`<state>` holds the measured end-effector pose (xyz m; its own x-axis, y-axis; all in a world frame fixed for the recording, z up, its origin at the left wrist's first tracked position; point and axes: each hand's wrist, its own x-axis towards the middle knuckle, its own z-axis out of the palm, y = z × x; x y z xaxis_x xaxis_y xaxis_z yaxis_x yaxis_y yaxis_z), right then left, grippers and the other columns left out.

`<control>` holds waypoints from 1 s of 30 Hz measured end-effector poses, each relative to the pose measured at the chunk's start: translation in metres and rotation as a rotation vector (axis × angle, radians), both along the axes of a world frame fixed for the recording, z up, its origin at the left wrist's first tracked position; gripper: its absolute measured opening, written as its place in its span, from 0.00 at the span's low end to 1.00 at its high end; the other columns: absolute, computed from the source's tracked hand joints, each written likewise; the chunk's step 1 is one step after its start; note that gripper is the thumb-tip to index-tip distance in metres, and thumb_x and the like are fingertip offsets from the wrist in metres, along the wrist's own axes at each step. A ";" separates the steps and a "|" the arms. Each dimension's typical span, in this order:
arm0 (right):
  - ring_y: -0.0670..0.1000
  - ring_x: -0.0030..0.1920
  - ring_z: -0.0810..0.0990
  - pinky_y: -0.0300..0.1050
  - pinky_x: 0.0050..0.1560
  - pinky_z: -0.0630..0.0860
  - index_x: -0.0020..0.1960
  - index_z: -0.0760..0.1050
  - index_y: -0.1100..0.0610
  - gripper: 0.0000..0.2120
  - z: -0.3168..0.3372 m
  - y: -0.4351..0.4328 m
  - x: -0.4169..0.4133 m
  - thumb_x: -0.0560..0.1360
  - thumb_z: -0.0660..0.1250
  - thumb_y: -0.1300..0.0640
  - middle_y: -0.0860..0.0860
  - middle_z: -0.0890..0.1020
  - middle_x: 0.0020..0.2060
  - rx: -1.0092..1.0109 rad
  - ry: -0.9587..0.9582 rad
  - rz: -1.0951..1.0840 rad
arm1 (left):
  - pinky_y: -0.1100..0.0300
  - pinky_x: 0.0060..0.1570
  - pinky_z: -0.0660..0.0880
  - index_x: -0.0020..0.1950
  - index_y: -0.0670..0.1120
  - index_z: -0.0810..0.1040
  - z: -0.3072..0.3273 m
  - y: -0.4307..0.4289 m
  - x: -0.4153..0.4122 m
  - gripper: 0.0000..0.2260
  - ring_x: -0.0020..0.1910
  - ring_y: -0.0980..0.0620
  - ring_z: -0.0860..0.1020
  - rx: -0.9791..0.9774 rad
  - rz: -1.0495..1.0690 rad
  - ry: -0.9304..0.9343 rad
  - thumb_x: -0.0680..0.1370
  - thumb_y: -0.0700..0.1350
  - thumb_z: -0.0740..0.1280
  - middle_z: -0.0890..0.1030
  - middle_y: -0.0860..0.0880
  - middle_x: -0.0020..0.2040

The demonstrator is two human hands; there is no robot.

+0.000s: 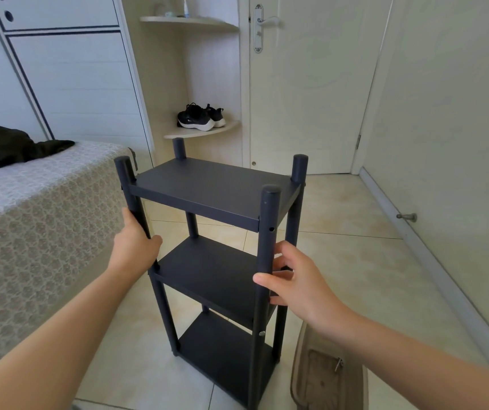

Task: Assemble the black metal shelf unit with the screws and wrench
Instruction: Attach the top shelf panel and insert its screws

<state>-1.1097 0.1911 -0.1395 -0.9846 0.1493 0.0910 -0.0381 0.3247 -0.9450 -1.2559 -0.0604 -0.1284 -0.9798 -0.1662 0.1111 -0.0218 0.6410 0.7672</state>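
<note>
Beside the bed [30,220], the left grip [135,244] is wrapping the near left post [132,196] of the shelf unit [213,190], which is standing on the floor [355,250]. The right grip [299,279] is curling round the near right post [268,214]. The unit is likely stiff, fairly light and slick-painted, so the posts are offering the firmest hold.

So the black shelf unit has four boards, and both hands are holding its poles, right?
Not quite. The head view shows the black shelf unit has three boards, not four: top, middle and bottom. The rest is right: the left hand holds the near left pole and the right hand holds the near right pole.
</note>
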 end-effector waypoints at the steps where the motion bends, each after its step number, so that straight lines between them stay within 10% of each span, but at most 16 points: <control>1: 0.48 0.49 0.82 0.41 0.45 0.83 0.54 0.70 0.42 0.15 0.000 0.000 0.000 0.73 0.74 0.53 0.43 0.79 0.48 -0.005 -0.003 0.000 | 0.48 0.47 0.74 0.78 0.45 0.56 0.003 0.004 0.003 0.31 0.58 0.37 0.76 0.013 0.021 -0.033 0.79 0.40 0.67 0.75 0.38 0.65; 6: 0.47 0.48 0.82 0.38 0.43 0.82 0.52 0.71 0.42 0.14 0.000 -0.002 0.000 0.73 0.74 0.53 0.42 0.79 0.47 -0.044 0.003 -0.029 | 0.52 0.61 0.73 0.56 0.40 0.76 0.028 0.035 0.037 0.08 0.53 0.49 0.76 0.637 -0.041 -0.037 0.78 0.40 0.68 0.77 0.50 0.51; 10: 0.45 0.47 0.81 0.38 0.43 0.82 0.51 0.72 0.43 0.13 -0.003 -0.006 -0.003 0.73 0.74 0.52 0.40 0.79 0.47 -0.024 0.008 -0.032 | 0.51 0.65 0.74 0.66 0.43 0.77 0.041 0.068 0.070 0.17 0.61 0.48 0.82 1.124 -0.510 -0.187 0.77 0.42 0.68 0.83 0.47 0.61; 30: 0.44 0.50 0.83 0.45 0.51 0.82 0.53 0.77 0.46 0.09 -0.002 -0.001 -0.005 0.74 0.73 0.52 0.43 0.83 0.47 -0.080 -0.081 0.033 | 0.55 0.52 0.81 0.63 0.42 0.72 0.021 0.100 0.079 0.19 0.61 0.40 0.81 1.234 -0.662 -0.277 0.78 0.50 0.71 0.81 0.37 0.63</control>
